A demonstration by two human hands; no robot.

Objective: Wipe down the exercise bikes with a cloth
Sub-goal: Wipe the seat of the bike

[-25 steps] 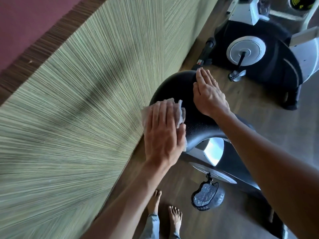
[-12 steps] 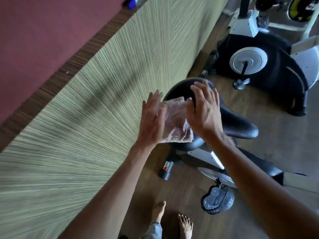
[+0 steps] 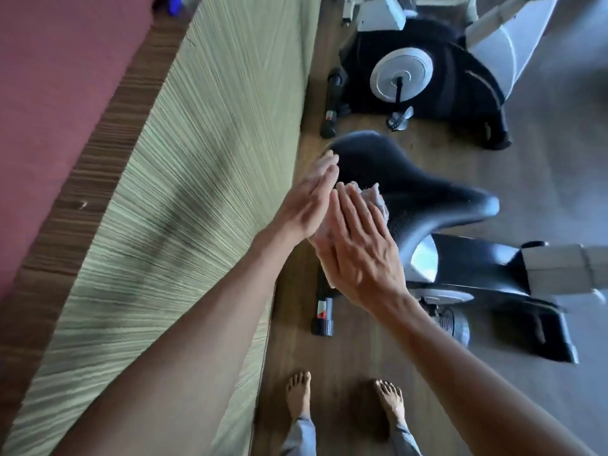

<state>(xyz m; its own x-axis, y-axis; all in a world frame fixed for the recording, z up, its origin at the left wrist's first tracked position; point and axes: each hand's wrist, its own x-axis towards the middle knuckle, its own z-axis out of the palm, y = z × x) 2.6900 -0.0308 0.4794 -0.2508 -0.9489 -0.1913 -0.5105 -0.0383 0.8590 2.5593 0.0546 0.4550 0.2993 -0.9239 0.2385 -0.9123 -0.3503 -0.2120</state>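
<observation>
Both hands meet palm to palm w/ the cloth sandwiched between them, fingers straight, nothing curled round it. Left hand sits on the wall side, right hand on top, back of hand facing the camera. Pale cloth pokes out past the right fingertips and a bit shows under the right palm. Hands are over the wall-side edge of the black saddle of the near exercise bike; can't tell if cloth touches the saddle, frame's blurred there. Near bike's floor bar lies below the hands, pedal just right of the right forearm. Second bike stands further off at top, w/ silver disc and crank. Striped green wall panel runs along the left. Bare feet on wood floor at bottom. No containers in view.
</observation>
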